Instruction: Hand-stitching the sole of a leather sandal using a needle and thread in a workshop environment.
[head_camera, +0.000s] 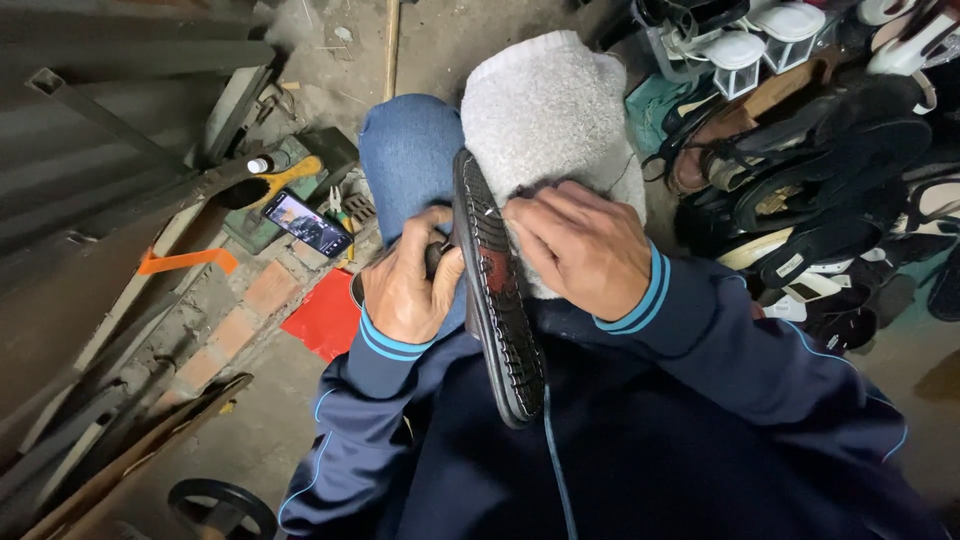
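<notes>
Standing on edge betw. the two hands, a black shoe (497, 290) is shown w/ its ribbed sole turned up and a reddish patch visible near the middle of the tread. The left hand (405, 285) is curled closed against the shoe's left side, fingers wrapped in; something dark appears to be gripped there, poss. a tool handle or part of the shoe's upper, but it's mostly hidden by the fingers. The right hand (580, 245) is laid flat, fingers loosely spread and slightly bent, pressed on a grey towel (550, 120) just right of the sole, w/ fingertips touching the sole's edge. The towel is draped over the knee beyond the right hand; the other knee, in blue jeans (410, 150), is seen just beyond the left hand. Further left of the left hand a lit phone (307, 223) is lying on a brick ledge (250, 310). Well right of the right hand, a heap of dark sandals (830, 200) is piled.
</notes>
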